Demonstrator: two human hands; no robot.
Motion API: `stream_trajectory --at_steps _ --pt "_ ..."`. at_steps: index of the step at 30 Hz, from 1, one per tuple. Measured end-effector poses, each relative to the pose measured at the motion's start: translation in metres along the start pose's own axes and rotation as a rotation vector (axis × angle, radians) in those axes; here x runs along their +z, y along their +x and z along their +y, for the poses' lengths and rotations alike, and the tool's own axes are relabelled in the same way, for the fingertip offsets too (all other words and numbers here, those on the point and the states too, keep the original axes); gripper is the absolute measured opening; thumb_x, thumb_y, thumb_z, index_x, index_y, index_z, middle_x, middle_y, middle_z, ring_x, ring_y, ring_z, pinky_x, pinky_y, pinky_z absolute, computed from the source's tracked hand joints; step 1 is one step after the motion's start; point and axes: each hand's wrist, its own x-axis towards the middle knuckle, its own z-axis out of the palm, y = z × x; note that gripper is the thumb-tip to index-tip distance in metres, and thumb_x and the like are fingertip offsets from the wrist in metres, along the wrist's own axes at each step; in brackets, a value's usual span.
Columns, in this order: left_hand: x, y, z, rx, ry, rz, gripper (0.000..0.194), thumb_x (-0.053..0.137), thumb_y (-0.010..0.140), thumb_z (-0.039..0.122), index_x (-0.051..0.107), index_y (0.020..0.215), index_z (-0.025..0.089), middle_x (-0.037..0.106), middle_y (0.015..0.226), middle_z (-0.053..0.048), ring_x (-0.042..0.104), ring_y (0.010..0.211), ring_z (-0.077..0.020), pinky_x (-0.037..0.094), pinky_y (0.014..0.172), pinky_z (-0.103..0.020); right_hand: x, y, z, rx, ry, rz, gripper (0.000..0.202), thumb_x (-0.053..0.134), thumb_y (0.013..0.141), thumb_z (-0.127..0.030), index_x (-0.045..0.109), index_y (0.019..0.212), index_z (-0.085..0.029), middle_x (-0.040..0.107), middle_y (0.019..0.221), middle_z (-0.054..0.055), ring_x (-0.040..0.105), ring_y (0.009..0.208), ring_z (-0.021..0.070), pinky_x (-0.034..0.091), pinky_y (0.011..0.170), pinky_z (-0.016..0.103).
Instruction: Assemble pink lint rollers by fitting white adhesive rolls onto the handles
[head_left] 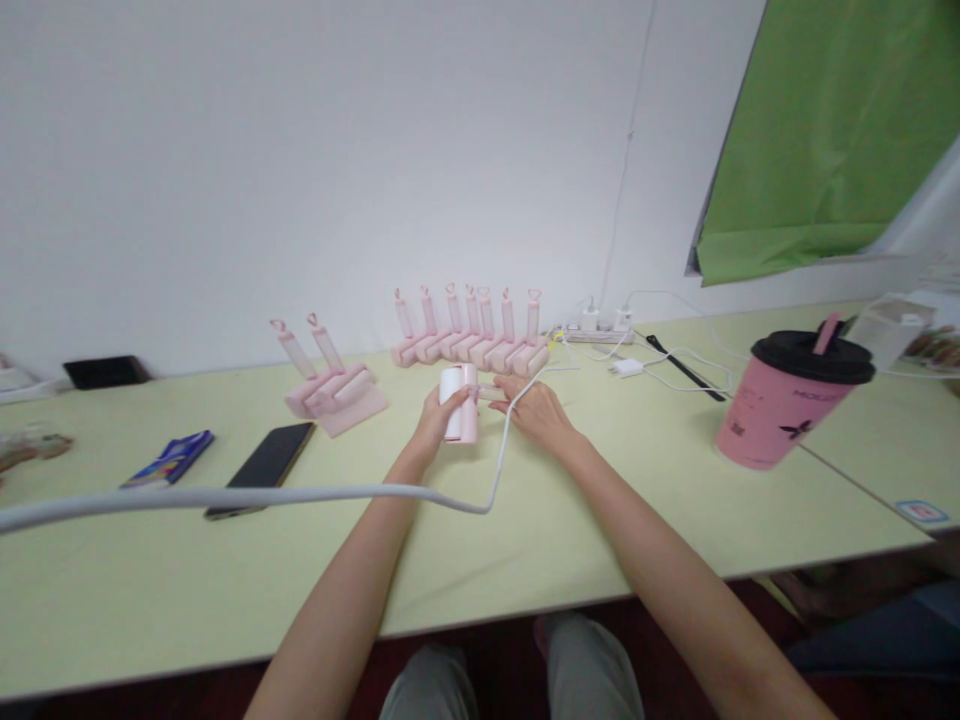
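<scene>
Left hand [433, 418] grips pink-and-white roller [469, 415]; right hand [534, 408] pinches its handle [491, 393]. 7 pink rollers [492, 354] rowed behind; phone [274, 455] lies left.

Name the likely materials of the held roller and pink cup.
Roller: pink shell likely plastic, smooth, evenly coloured; white cylinder possibly paper, looking matte. Cup: perhaps plastic or coated paper, smooth with printed marks; black lid likely plastic, by its moulded rim.

The roller [461, 428] pairs a white cylinder [451, 426] with a pink cover [470, 425]. It is held lengthwise, pointing away from the person, its pale handle [487, 394] jutting right.
</scene>
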Motion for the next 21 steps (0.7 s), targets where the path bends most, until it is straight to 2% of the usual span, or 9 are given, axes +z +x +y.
stream_trajectory --at_steps 5,9,16,21 --pt "0.001 0.0 0.0 0.023 0.017 0.06 0.055 0.066 0.059 0.055 0.055 0.093 0.013 0.062 0.072 -0.003 0.056 0.059 -0.0143 0.042 0.056 -0.025 -0.003 -0.002 0.003 -0.048 0.015 0.053 0.036 0.041 0.088 -0.046 0.051 0.109 -0.018 0.063 0.098 0.008 0.055 0.095 0.021 0.033 0.084 0.032" --pt "-0.002 0.001 0.003 0.04 0.023 0.072 0.057 0.065 0.059 0.055 0.055 0.095 0.012 0.061 0.072 -0.003 0.056 0.06 -0.0145 0.043 0.057 -0.025 -0.004 -0.002 0.003 -0.088 0.004 0.07 0.04 0.032 0.091 -0.048 0.054 0.103 -0.017 0.063 0.101 0.009 0.054 0.098 0.0208 0.032 0.084 0.032" --pt "-0.001 0.002 0.004 0.05 0.092 0.047 0.058 0.065 0.06 0.053 0.055 0.1 0.013 0.061 0.075 -0.003 0.055 0.064 -0.0152 0.043 0.06 -0.026 -0.013 -0.003 0.001 0.024 -0.107 -0.155 0.054 0.018 0.09 -0.056 0.056 0.103 -0.02 0.066 0.09 0.008 0.06 0.085 0.0202 0.034 0.068 0.026" --pt "-0.001 0.001 0.001 0.089 0.205 0.021 0.059 0.065 0.061 0.052 0.055 0.105 0.012 0.059 0.078 -0.003 0.052 0.067 -0.015 0.042 0.063 -0.027 -0.016 -0.005 0.001 0.028 -0.182 -0.21 0.061 0.015 0.088 -0.06 0.058 0.102 -0.019 0.067 0.086 0.011 0.061 0.084 0.0222 0.033 0.066 0.026"
